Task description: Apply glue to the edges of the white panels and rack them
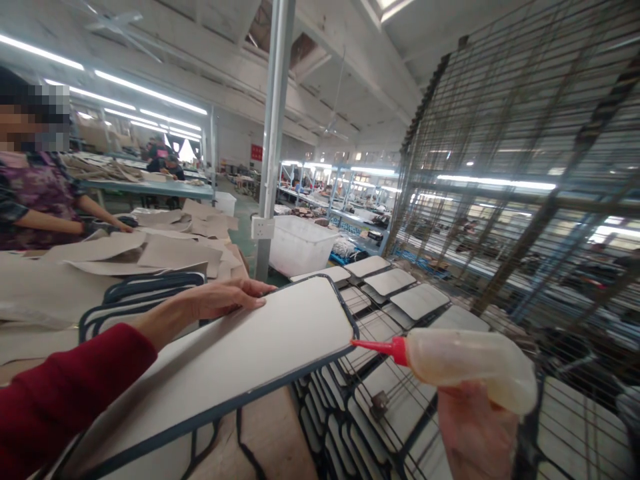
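Note:
My left hand (225, 298) grips the far edge of a white panel (240, 347) with rounded corners and a dark blue rim, thumb on its face. The panel is held tilted above the table. In my right hand (475, 427) is a soft, translucent glue bottle (465, 363) with a red nozzle, lying sideways and partly filled with yellowish liquid. The nozzle's tip is at the panel's right edge, near the corner; whether it touches I cannot tell. Dark-rimmed panels (150, 293) are stacked behind my left forearm.
Wire racks (380, 320) on the right carry several white panels; another rack (500, 133) stands raised above. A metal post (273, 133) with a socket rises ahead, by a white bin (300, 243). At left, a person (40, 193) handles beige sheets (180, 250).

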